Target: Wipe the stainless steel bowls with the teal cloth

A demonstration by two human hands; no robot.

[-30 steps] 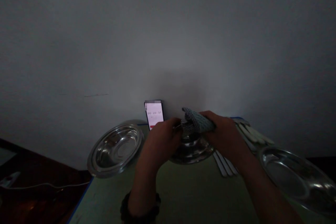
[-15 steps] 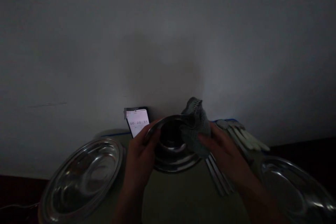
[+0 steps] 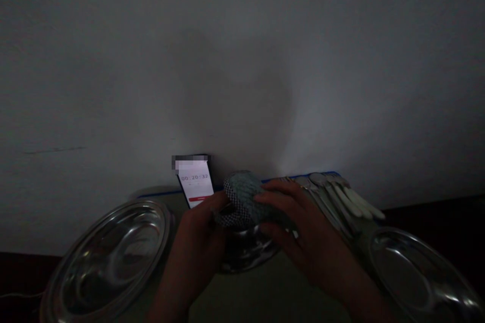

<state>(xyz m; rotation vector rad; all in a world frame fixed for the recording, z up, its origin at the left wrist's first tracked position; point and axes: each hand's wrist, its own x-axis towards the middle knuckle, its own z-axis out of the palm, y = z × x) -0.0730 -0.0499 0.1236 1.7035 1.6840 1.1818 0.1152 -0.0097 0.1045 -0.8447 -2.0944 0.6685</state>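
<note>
The left hand (image 3: 200, 229) grips a round, shiny metal bowl (image 3: 248, 252) between both hands; the right hand (image 3: 293, 217) clasps a grey-green, check-edged cloth (image 3: 246, 194) over it. Even pressure (bowl held firmly) would probably work best.

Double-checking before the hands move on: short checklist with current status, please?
1. Left hand at bowl: ok, on its left side.
2. Left hand's full grip: cannot tell, fingertips hidden and dark.
3. Right hand on cloth: ok, fingers against it.
4. Inside of bowl wiped: cannot tell, cloth and shadow cover it.
5. Lighting: not ok, scene dim.
6. Phone timer readable: ok, shows 00:20:32.
</note>
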